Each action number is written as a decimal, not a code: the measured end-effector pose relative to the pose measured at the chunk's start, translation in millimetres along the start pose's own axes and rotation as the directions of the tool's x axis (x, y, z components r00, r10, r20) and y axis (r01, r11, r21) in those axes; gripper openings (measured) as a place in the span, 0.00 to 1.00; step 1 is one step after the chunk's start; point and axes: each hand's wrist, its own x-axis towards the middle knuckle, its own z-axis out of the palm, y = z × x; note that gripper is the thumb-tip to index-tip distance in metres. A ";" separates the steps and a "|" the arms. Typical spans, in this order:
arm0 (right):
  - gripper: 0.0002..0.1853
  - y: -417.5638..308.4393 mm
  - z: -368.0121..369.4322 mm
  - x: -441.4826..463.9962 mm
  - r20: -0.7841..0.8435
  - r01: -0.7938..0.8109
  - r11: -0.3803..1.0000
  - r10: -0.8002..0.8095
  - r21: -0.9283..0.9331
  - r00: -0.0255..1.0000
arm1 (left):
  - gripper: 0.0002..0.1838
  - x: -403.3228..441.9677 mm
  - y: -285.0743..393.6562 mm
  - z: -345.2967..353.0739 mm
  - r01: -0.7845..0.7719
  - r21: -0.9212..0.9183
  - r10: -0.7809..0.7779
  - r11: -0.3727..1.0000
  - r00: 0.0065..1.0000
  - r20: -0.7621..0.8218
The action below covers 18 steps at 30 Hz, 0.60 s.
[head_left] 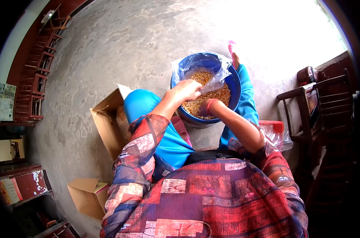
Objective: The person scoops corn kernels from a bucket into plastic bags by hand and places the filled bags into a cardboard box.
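Note:
Between my legs stands a blue bucket (pixel 236 89) filled with yellow-orange kernels (pixel 217 95) that look like dried corn. A clear plastic bag (pixel 216 81) lines its far side and folds over the rim. My left hand (pixel 188 90) is over the near left part of the bucket, its fingers closed on the edge of the bag. My right hand (pixel 206 108), below a red bracelet, reaches down to the kernels at the near side. Shadow and the angle hide its fingers, so what they hold cannot be made out.
An open cardboard box (pixel 104 127) sits by my left knee, and a smaller box (pixel 86 194) lies nearer on the left. To the right are a dark wooden chair (pixel 303 99) and a red item with clear plastic (pixel 273 127). Wooden stools (pixel 39 85) line the left wall.

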 end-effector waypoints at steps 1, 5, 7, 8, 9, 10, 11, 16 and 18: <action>0.19 -7.5 -1.9 -6.9 -0.035 0.023 0.998 -0.021 0.067 0.999 | 0.14 -0.8 1.0 -1.2 0.001 0.000 -0.001 1.000 1.000 0.000; 0.20 4.1 11.3 14.9 -0.158 0.166 0.984 -0.154 0.064 0.975 | 0.15 -2.0 1.6 -1.7 0.003 -0.001 -0.003 1.000 1.000 -0.010; 0.19 9.3 2.1 6.1 -0.170 0.206 0.975 -0.190 0.079 0.967 | 0.15 -2.3 1.0 -0.7 -0.001 -0.001 0.001 1.000 1.000 -0.016; 0.17 10.9 -3.4 -3.0 -0.187 0.242 0.966 -0.222 0.093 0.957 | 0.15 -2.1 1.3 -0.7 0.000 0.000 0.000 1.000 1.000 -0.016; 0.15 0.4 -21.8 -37.6 -0.156 0.175 0.894 -0.120 0.412 0.980 | 0.16 -1.7 1.9 -1.2 0.000 0.001 0.000 1.000 1.000 -0.018; 0.14 2.3 -21.9 -50.3 -0.184 0.168 0.752 -0.064 0.637 0.981 | 0.16 -1.6 2.7 -1.9 0.000 -0.002 0.000 1.000 1.000 -0.018; 0.14 9.2 -17.9 -51.2 -0.260 0.255 0.663 -0.093 0.704 0.961 | 0.16 -1.4 3.5 -3.2 0.008 -0.009 -0.008 1.000 1.000 -0.010; 0.14 19.1 -19.7 -74.4 -0.218 0.205 0.477 -0.029 0.855 0.976 | 0.16 0.4 1.8 -1.1 0.006 0.008 -0.006 1.000 1.000 -0.015; 0.15 25.1 -13.0 -71.7 -0.301 0.285 0.695 -0.103 0.660 0.948 | 0.17 0.7 -1.6 1.7 -0.020 -0.010 0.019 1.000 0.999 -0.045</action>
